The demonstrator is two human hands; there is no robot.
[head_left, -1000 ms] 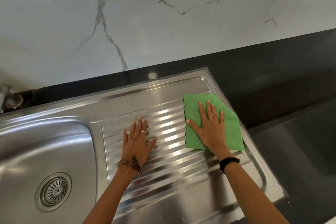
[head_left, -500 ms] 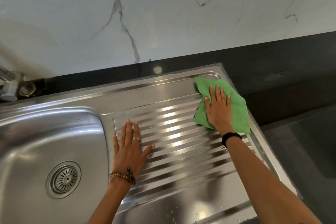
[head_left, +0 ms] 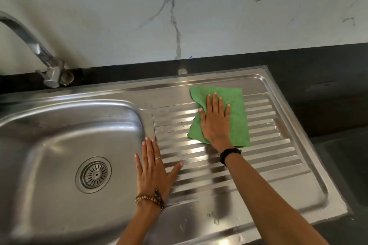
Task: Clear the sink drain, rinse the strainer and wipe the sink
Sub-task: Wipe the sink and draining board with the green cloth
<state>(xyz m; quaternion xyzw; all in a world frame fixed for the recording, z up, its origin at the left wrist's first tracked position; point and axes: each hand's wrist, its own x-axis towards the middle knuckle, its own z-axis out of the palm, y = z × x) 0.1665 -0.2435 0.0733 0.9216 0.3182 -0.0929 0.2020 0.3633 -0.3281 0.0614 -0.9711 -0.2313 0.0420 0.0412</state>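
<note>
A green cloth lies spread on the ribbed drainboard of the steel sink. My right hand presses flat on the cloth with straight fingers. My left hand rests flat on the drainboard's left edge, beside the basin, and holds nothing. The round strainer sits in the drain at the basin's bottom.
A chrome tap stands at the back left, its spout arching out of view. A marbled white wall rises behind a dark counter strip. Dark countertop lies right of the sink. Water droplets mark the sink's front rim.
My right hand has slid the green cloth leftward from the drainboard's far right corner. The view has shifted so that the basin and tap show more. My left hand stays flat on the drainboard.
</note>
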